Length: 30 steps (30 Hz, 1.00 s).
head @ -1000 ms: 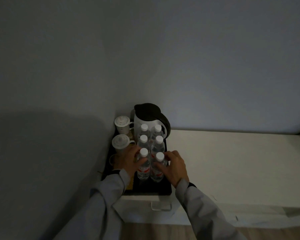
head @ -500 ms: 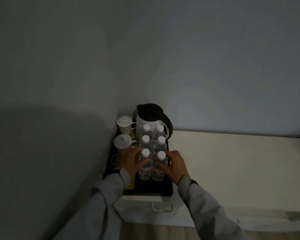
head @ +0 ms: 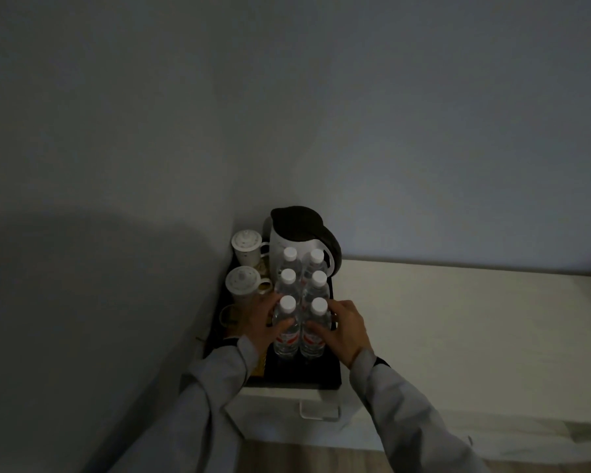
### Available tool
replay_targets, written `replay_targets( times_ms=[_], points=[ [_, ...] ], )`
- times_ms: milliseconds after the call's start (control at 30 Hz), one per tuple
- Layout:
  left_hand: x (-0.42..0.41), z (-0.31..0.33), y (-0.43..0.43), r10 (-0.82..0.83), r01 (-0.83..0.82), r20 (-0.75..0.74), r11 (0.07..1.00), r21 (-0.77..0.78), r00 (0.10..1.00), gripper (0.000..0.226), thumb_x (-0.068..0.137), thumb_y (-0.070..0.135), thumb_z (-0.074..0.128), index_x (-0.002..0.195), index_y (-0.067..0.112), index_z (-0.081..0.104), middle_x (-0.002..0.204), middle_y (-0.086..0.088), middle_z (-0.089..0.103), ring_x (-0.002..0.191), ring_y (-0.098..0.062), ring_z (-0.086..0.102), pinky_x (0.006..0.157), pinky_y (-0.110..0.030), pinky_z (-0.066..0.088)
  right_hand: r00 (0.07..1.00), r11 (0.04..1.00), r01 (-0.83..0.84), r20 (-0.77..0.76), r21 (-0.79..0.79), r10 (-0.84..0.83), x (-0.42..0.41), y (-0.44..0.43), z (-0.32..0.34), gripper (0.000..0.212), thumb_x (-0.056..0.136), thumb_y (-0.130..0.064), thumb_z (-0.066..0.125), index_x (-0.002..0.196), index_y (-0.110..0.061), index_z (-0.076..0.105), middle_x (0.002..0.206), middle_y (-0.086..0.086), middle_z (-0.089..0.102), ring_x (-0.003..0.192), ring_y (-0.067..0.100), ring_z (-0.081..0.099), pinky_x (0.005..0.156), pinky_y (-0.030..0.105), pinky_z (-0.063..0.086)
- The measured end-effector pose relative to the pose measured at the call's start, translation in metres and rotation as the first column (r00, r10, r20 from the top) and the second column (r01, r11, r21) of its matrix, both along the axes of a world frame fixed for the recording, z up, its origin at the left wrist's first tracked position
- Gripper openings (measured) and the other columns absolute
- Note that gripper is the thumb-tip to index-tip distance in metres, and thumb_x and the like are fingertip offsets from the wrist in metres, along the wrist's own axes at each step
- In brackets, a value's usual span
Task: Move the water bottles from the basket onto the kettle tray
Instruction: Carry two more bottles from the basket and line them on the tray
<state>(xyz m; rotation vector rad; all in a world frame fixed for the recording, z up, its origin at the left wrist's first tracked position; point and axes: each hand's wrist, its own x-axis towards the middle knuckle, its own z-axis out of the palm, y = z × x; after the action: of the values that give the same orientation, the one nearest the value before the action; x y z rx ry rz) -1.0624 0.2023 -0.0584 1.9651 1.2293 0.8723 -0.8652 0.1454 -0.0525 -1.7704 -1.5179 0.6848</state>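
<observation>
Clear water bottles [head: 302, 302], 6 upright, fill the black tray [head: 328, 373]. Left hand [head: 258, 324] and right hand [head: 347, 331] each grip 1 lower-centre bottle; square both, then release gently.

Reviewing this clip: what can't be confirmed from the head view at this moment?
- Basket: out of frame.
- Bottle labels: red print, too dim and small to read.
- Tray left side: covered by the left hand and sleeve.
- Right hand: grip pressure unclear; palm faces away.
- Rear bottles' bases: hidden by front bottles.

Both hands [head: 263, 322] [head: 347, 331] forward; fingers curled
</observation>
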Motion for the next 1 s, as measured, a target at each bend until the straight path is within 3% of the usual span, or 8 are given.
replay_targets(
  times_ms=[100,367,467,600,767,900,1000],
  points=[
    [-0.001,-0.001,-0.001,0.012,-0.012,0.002,1.0,-0.001,1.0,0.047,0.077,0.017,0.079,0.119,0.006,0.06,0.119,-0.013,0.06,0.11,-0.024,0.055,0.093,-0.032,0.042,0.999,0.999,0.029,-0.028,0.018,-0.029,-0.003,-0.001,0.0,0.049,0.076,-0.03,0.082,0.122,-0.022,0.065,0.107,0.005,0.053,0.099,0.026,0.06,0.087,0.027,0.048],
    [-0.002,-0.001,0.001,-0.018,0.017,-0.029,0.999,-0.044,0.999,0.045,0.079,0.023,0.077,0.119,0.011,0.06,0.122,-0.011,0.059,0.113,-0.027,0.055,0.097,-0.046,0.048,0.991,0.995,0.092,-0.101,0.049,-0.087,-0.01,-0.007,-0.003,0.048,0.076,-0.029,0.082,0.12,-0.023,0.064,0.112,0.003,0.051,0.1,0.021,0.06,0.09,0.031,0.05],
    [-0.002,-0.001,0.001,-0.028,0.028,-0.021,1.0,-0.01,0.999,0.04,0.078,0.023,0.078,0.114,0.014,0.061,0.114,-0.003,0.061,0.105,-0.021,0.058,0.091,-0.04,0.05,0.99,0.994,0.101,-0.107,0.053,-0.095,-0.01,-0.009,-0.003,0.049,0.076,-0.029,0.083,0.12,-0.021,0.065,0.113,0.004,0.051,0.101,0.021,0.06,0.091,0.032,0.051],
    [0.0,0.002,-0.001,-0.05,0.049,0.028,0.998,0.029,0.998,0.034,0.078,0.019,0.078,0.108,0.021,0.062,0.106,0.006,0.059,0.098,-0.011,0.057,0.082,-0.022,0.045,0.995,0.997,0.072,-0.075,0.023,-0.07,-0.006,-0.007,-0.001,0.048,0.076,-0.033,0.082,0.119,-0.021,0.063,0.112,0.005,0.052,0.101,0.022,0.058,0.09,0.031,0.05],
    [-0.001,0.004,0.001,-0.052,0.052,0.004,0.998,0.02,0.999,0.031,0.079,0.021,0.076,0.107,0.016,0.064,0.102,0.005,0.061,0.088,-0.005,0.058,0.076,-0.02,0.045,0.998,0.999,0.038,-0.039,-0.015,-0.039,-0.004,-0.007,-0.001,0.053,0.078,-0.036,0.08,0.125,-0.022,0.06,0.114,0.007,0.051,0.105,0.024,0.058,0.092,0.031,0.049],
    [0.0,0.008,0.005,-0.051,0.05,-0.047,0.998,-0.028,0.998,0.036,0.078,0.032,0.069,0.109,0.015,0.064,0.107,0.002,0.063,0.097,-0.016,0.059,0.084,-0.029,0.046,0.999,0.999,0.032,-0.023,-0.024,-0.032,-0.003,-0.006,0.001,0.055,0.078,-0.036,0.081,0.126,-0.021,0.059,0.112,0.006,0.049,0.106,0.027,0.058,0.09,0.026,0.046],
    [0.0,0.009,0.009,-0.073,0.071,-0.076,0.997,-0.025,0.994,0.032,0.08,0.027,0.072,0.108,0.013,0.064,0.105,0.001,0.062,0.097,-0.016,0.058,0.085,-0.03,0.044,1.0,0.999,0.022,-0.001,-0.036,-0.022,-0.003,-0.005,0.003,0.056,0.078,-0.037,0.08,0.127,-0.021,0.059,0.116,0.01,0.053,0.109,0.027,0.056,0.091,0.026,0.045]
  ],
)
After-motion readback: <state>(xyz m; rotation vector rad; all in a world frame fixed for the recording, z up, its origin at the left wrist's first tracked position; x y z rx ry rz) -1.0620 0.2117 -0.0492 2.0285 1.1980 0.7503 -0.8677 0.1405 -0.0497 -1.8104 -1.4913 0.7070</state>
